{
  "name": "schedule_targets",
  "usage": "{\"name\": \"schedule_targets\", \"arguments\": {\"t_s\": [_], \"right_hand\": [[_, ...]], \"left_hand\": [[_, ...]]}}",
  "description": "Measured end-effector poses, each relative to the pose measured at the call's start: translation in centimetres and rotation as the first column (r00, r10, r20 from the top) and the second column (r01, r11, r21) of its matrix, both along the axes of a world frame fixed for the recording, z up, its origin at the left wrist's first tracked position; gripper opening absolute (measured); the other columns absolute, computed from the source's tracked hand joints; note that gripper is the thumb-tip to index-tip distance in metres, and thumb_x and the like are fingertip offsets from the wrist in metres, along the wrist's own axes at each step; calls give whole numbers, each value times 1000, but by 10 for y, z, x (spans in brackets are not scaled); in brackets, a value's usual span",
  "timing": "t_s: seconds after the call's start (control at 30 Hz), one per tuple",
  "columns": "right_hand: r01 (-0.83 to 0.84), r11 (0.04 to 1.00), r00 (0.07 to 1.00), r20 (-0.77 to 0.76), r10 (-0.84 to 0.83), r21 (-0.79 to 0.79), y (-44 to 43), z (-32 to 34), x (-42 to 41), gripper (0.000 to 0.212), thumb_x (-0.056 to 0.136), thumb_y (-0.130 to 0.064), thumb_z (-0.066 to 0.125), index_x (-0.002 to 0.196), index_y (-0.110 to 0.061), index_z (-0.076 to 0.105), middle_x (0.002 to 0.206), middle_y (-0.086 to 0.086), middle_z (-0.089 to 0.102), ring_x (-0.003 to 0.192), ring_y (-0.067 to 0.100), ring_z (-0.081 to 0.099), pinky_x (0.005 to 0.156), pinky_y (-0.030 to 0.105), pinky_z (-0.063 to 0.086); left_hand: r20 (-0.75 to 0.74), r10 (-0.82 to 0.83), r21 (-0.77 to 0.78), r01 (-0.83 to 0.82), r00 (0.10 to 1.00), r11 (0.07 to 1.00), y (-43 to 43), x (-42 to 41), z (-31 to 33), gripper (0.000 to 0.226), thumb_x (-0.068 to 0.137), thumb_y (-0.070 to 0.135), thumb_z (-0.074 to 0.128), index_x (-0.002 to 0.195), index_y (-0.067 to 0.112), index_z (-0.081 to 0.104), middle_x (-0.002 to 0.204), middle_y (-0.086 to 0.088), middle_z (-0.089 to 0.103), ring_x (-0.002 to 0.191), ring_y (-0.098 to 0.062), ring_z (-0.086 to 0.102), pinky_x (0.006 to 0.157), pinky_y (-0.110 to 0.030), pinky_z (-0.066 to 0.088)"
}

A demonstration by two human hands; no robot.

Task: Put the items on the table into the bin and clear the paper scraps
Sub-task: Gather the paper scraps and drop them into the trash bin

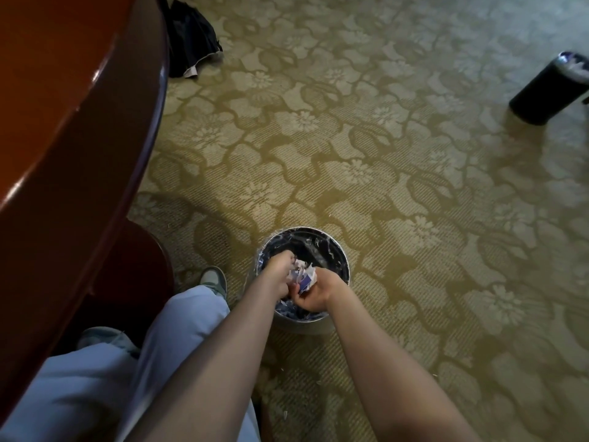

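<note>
A round bin [334, 250] with a dark liner stands on the carpet in front of me. Both my hands are over its mouth. My left hand [279, 272] and my right hand [315, 295] are closed together on a crumpled wad of white and blue paper scraps [302, 274], held just above the bin's opening. More scraps [288, 306] lie inside the bin under my hands.
The curved edge of a glossy red-brown table [95, 100] runs along the left. A second dark bin [548, 87] stands at the far right. A black bag [191, 43] lies on the patterned carpet at the top. My legs and shoes [214, 279] are at the lower left.
</note>
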State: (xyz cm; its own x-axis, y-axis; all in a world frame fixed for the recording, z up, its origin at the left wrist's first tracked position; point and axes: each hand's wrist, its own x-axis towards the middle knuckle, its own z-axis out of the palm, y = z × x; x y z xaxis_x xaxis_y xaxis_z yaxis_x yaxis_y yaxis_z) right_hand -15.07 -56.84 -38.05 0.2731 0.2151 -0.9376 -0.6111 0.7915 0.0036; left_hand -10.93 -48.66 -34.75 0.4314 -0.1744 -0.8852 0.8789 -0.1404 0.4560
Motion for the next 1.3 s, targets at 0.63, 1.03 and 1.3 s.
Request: {"name": "schedule_targets", "arguments": {"t_s": [0.63, 1.03, 1.3], "right_hand": [[170, 955, 985, 58, -160, -243, -2, 15, -15, 51, 98, -30, 43, 137, 2, 34, 138, 25, 41, 122, 35, 49, 88, 37, 46], [141, 782, 969, 247, 18, -607, -11, 82, -11, 35, 99, -13, 32, 127, -2, 50, 88, 7, 56, 81, 23, 55, 83, 34, 45], [378, 706, 851, 524, -11, -599, -11, 182, 8, 19, 99, -11, 35, 99, -9, 54, 78, 3, 55, 71, 15, 55, 78, 29, 46]], "left_hand": [[34, -113, -21, 114, 993, 993, 8, -2, 20, 41, 99, 16, 33, 136, 5, 43, 123, -16, 49, 122, -30, 45, 113, -40, 22], [265, -182, -41, 200, 947, 979, 2, 3, 115, 37, 99, 20, 33, 131, 11, 48, 137, -10, 50, 117, -22, 49, 104, -36, 33], [539, -162, -107, 258, 826, 960, 0, 7, 220, 20, 97, 22, 40, 94, 22, 60, 88, 1, 58, 67, -9, 47, 61, -23, 35]]}}
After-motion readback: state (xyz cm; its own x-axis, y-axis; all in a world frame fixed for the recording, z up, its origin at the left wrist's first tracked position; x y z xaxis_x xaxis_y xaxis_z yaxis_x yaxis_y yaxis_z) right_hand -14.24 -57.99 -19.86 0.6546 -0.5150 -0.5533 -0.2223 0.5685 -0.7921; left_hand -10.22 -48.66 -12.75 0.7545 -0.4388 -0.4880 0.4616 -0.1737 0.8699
